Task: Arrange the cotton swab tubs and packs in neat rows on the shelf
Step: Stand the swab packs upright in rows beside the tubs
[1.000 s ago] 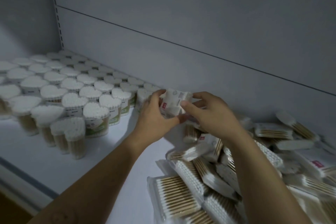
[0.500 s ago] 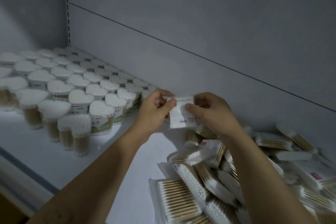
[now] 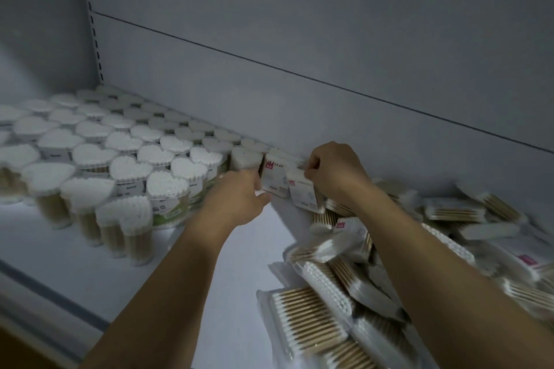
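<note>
I log a white shelf: heart-shaped swab tubs in rows at left. Two upright packs stand at the back; loose packs heaped at right.

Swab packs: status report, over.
Left hand against upright pack, grip blurred. Right hand pinching second pack beside it. Loose pile crowding the right.

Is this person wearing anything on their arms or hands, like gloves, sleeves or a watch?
No. The left hand and right hand are bare, without gloves. Both forearms are uncovered down to the picture's edge, so no sleeve shows. No watch or bracelet shows at either wrist. The fingers are too blurred to rule out a ring.
</note>
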A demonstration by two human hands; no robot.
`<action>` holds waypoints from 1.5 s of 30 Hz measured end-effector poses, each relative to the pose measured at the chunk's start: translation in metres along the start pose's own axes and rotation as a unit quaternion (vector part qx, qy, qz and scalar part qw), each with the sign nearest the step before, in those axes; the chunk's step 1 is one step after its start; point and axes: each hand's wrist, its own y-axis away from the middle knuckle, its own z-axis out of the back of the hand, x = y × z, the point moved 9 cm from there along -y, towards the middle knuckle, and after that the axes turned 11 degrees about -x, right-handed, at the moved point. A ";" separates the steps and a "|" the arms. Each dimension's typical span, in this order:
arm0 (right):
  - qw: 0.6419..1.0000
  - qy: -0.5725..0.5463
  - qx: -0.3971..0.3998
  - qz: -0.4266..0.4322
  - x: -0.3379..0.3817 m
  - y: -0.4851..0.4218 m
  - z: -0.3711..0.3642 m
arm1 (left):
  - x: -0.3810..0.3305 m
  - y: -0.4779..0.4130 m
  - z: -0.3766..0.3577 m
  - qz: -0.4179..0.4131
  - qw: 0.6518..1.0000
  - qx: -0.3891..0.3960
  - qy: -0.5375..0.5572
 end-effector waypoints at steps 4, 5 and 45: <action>0.999 -0.036 -0.006 0.007 0.008 -0.005 0.002 | -0.003 0.005 -0.008 0.011 0.998 0.050 -0.021; 0.999 -0.042 -0.003 0.012 0.010 -0.007 0.003 | -0.002 0.004 -0.006 0.014 0.999 0.044 -0.020; 0.994 0.003 0.014 0.108 -0.015 0.086 0.032 | -0.086 0.060 -0.046 -0.204 0.932 0.252 0.158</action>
